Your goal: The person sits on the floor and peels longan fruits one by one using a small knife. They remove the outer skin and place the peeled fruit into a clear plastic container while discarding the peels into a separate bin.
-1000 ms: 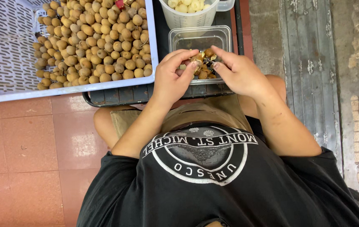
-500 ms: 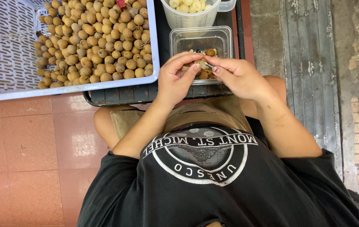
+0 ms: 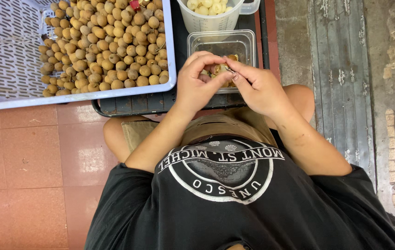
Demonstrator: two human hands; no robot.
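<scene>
My left hand and my right hand meet over a clear plastic box that holds brown shell pieces. Between the fingertips of both hands is one small brown longan fruit, partly hidden by my fingers. A pale blue slotted basket on the left is heaped with several brown longans. At the top stands a white measuring jug with peeled whitish fruit inside.
The basket, box and jug rest on a dark crate in front of my knees. Red floor tiles lie to the left. A weathered grey plank and rough concrete run along the right.
Both hands stay together over the clear box; the fingers have shifted slightly on the fruit.
</scene>
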